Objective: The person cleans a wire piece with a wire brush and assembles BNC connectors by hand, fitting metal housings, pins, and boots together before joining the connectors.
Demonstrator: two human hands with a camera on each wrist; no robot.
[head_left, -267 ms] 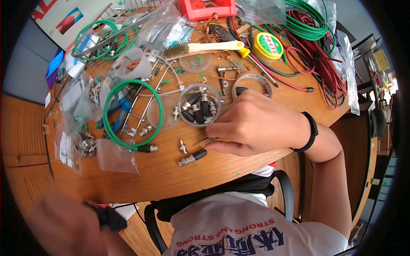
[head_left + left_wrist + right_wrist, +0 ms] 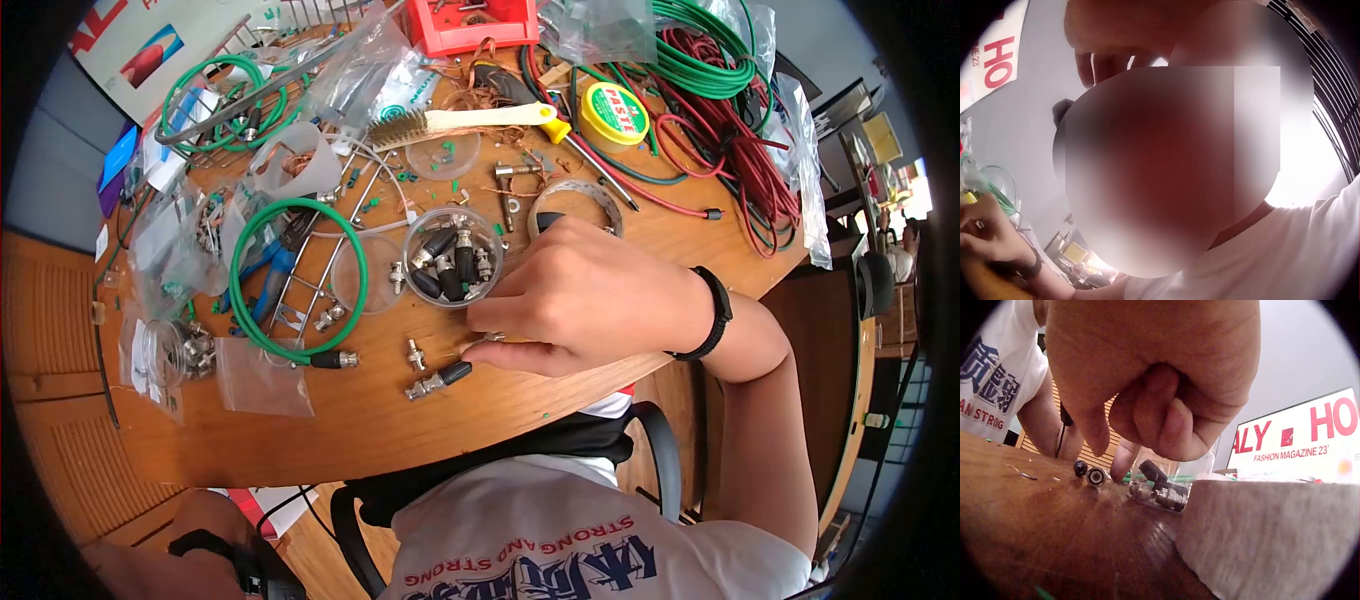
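My right hand (image 2: 575, 300) is low over the table, thumb and forefinger pinching a small metal connector (image 2: 1095, 476), which the fingers mostly hide in the head view. Its other fingers are curled in, as the right wrist view shows. Left of the fingertips lie a BNC connector with a black boot (image 2: 440, 381) and a smaller silver connector (image 2: 415, 355). A clear round tub (image 2: 409, 270) of black-booted connectors stands just beyond the hand. My left hand (image 2: 1116, 31) is raised off the table near the blurred head, fingers loosely bent, nothing seen in them.
A tape roll (image 2: 612, 212) stands right behind my right hand. A green cable loop (image 2: 240, 250), a plastic bag (image 2: 262, 380) and blue-handled pliers (image 2: 272, 285) lie left. Further back are a brush (image 2: 480, 118), a paste tub (image 2: 613, 115) and red cables (image 2: 745, 170).
My left hand has moved away from the table's left edge, up toward the head. The right hand keeps nearly the same pose by the connectors; the head view has shifted slightly.
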